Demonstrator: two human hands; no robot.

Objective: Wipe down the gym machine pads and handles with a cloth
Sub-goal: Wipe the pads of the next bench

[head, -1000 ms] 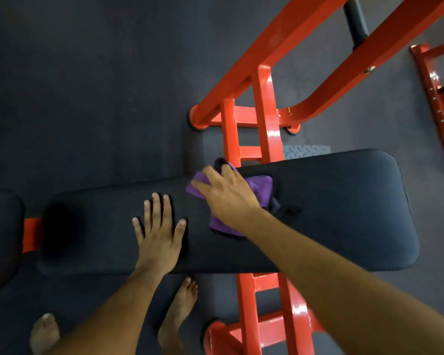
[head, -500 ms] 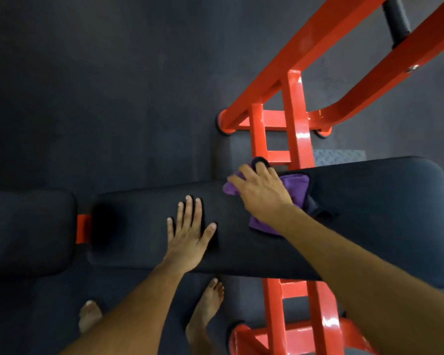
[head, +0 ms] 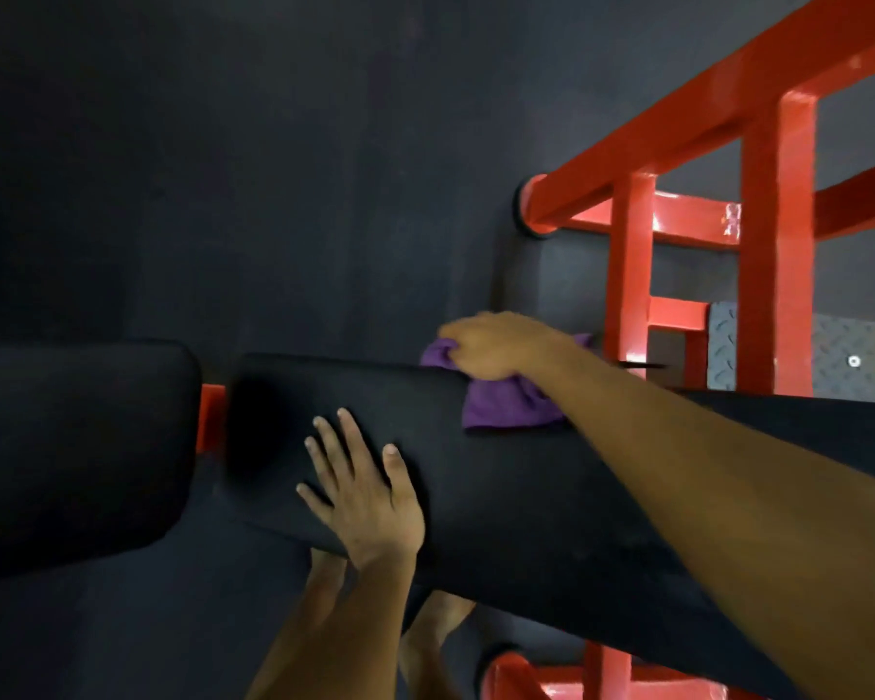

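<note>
A long black bench pad (head: 526,487) runs across the middle of the head view. At its far edge lies a purple cloth (head: 501,401), and my right hand (head: 496,346) grips it with fingers curled over the pad's far edge. My left hand (head: 365,492) rests flat on the pad's near side, fingers spread and straight. A second black pad (head: 72,447) sits to the left, joined by a short red bar (head: 208,416).
The red steel frame (head: 774,245) of the machine rises at the right behind the pad, with more red frame (head: 602,669) below it. A grey checker plate (head: 849,356) lies on the dark floor. My bare feet (head: 440,629) stand under the pad.
My right hand has pushed the cloth from the pad's top toward its far edge and curled over it. The view has shifted left and closer. My left hand stays flat on the pad.
</note>
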